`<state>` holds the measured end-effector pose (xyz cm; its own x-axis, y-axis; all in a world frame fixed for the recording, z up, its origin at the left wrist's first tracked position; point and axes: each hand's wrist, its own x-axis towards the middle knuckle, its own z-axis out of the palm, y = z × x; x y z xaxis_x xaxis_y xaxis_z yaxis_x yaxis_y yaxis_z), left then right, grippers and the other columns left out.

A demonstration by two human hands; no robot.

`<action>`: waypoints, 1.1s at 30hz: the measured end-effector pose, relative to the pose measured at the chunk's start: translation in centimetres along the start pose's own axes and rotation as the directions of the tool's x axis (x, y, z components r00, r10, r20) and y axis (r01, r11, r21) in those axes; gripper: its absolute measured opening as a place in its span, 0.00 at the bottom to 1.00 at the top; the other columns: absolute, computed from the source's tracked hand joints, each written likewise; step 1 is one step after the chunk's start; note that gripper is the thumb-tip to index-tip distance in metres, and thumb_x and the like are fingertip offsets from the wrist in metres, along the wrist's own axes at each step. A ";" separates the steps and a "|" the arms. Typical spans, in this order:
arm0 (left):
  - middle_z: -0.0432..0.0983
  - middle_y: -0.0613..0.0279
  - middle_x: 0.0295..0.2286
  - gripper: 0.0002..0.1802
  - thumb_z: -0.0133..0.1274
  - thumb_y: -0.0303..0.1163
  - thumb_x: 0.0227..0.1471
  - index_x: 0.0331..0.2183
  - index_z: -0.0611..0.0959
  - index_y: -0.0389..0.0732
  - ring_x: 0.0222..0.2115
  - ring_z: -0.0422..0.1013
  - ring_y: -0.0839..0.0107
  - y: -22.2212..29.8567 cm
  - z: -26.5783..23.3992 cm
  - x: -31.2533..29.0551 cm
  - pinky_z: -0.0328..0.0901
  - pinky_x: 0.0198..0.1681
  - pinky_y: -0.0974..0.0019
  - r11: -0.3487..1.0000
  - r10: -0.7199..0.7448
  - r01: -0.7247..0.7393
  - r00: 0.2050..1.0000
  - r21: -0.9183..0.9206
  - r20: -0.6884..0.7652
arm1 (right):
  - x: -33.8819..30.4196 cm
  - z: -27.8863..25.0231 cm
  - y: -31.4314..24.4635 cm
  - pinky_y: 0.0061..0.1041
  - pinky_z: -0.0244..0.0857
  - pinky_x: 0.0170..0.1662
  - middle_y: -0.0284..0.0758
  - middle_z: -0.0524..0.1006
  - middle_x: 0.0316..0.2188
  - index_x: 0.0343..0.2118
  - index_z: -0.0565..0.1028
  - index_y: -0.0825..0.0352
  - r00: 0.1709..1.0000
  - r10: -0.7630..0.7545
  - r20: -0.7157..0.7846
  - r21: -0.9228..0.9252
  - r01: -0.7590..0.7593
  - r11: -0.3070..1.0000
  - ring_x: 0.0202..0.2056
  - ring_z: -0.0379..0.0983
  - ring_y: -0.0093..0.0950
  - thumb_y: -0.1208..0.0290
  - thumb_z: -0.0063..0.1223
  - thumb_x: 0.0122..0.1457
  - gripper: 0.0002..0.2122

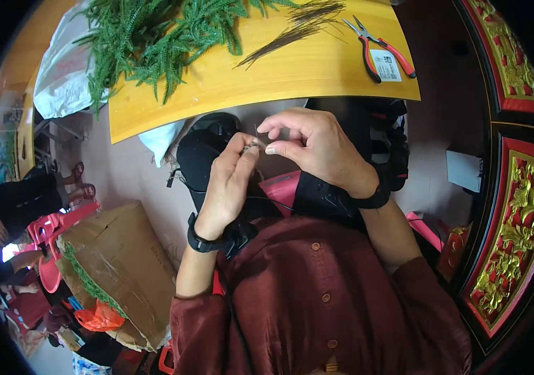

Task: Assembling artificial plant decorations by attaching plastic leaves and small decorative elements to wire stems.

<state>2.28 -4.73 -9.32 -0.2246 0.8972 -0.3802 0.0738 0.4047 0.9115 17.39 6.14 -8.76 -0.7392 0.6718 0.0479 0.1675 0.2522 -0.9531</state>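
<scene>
Just below the table edge, my left hand (232, 172) is closed, thumb against the bent forefinger. It pinches a small twisted piece of thin brown wire (252, 147); most of it is hidden by the fingers. A thin wire end sticks up from there. My right hand (317, 147) is close beside it on the right. Its fingers are curled, with a gap between thumb and forefinger, and the fingertips are near the wire end; I see nothing held in it. Both wrists wear black bands.
On the yellow table (217, 100) lie green artificial sprigs (148, 44), loose brown wires (292, 34) and red-handled pliers (379, 50) over a white label (387, 65). A cardboard box (117, 262) stands at left, near a person in dark clothes (26, 203). Carved gilded panels (514, 231) rise at right.
</scene>
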 end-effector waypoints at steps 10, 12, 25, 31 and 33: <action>0.60 0.77 0.22 0.08 0.41 0.31 0.57 0.34 0.73 0.39 0.21 0.52 0.88 0.8 0.1 -0.3 0.47 0.23 0.80 0.934 0.005 0.024 0.997 -0.356 0.080 | 0.1 -0.2 2.1 0.16 0.58 0.25 0.29 0.75 0.25 0.34 0.79 0.67 0.990 -0.122 0.078 0.163 0.108 0.981 0.21 0.64 0.15 0.78 0.62 0.47 0.09; 0.63 0.75 0.23 0.08 0.41 0.30 0.55 0.33 0.74 0.38 0.22 0.54 0.88 1.5 0.3 -0.9 0.49 0.25 0.80 0.942 0.022 -0.009 0.999 -0.335 0.036 | -0.2 -0.9 1.4 0.15 0.57 0.25 0.29 0.75 0.25 0.34 0.79 0.67 0.972 -0.102 0.212 0.366 0.018 0.930 0.21 0.64 0.14 0.78 0.64 0.46 0.11; 0.71 0.64 0.28 0.11 0.38 0.27 0.50 0.33 0.74 0.33 0.29 0.62 0.81 3.2 1.2 -2.5 0.58 0.34 0.77 0.969 0.105 -0.089 0.993 -0.230 0.056 | -0.6 -1.3 2.3 0.16 0.55 0.24 0.28 0.74 0.23 0.32 0.80 0.67 0.922 -0.257 0.291 0.648 0.008 0.761 0.23 0.65 0.16 0.76 0.66 0.45 0.10; 0.71 0.64 0.28 0.12 0.38 0.29 0.51 0.33 0.74 0.33 0.29 0.63 0.81 2.9 0.3 -2.7 0.58 0.35 0.76 0.972 0.076 -0.058 0.995 -0.229 0.071 | -0.3 -0.6 2.2 0.16 0.55 0.25 0.29 0.74 0.23 0.31 0.80 0.67 0.920 -0.259 0.294 0.640 0.012 0.768 0.23 0.65 0.16 0.76 0.66 0.44 0.09; 0.71 0.65 0.28 0.11 0.39 0.29 0.51 0.34 0.73 0.33 0.28 0.62 0.82 2.7 -0.1 -2.9 0.57 0.34 0.77 0.969 0.069 -0.049 0.995 -0.242 0.073 | -0.5 -0.2 1.9 0.16 0.55 0.25 0.29 0.74 0.23 0.31 0.80 0.67 0.930 -0.230 0.285 0.584 0.022 0.811 0.23 0.66 0.16 0.77 0.66 0.45 0.09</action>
<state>3.08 -6.26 -5.70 -0.1479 0.9333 -0.3272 -0.1526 0.3053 0.9399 18.15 6.41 -10.53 -0.9124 0.3682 0.1786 -0.2610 -0.1876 -0.9469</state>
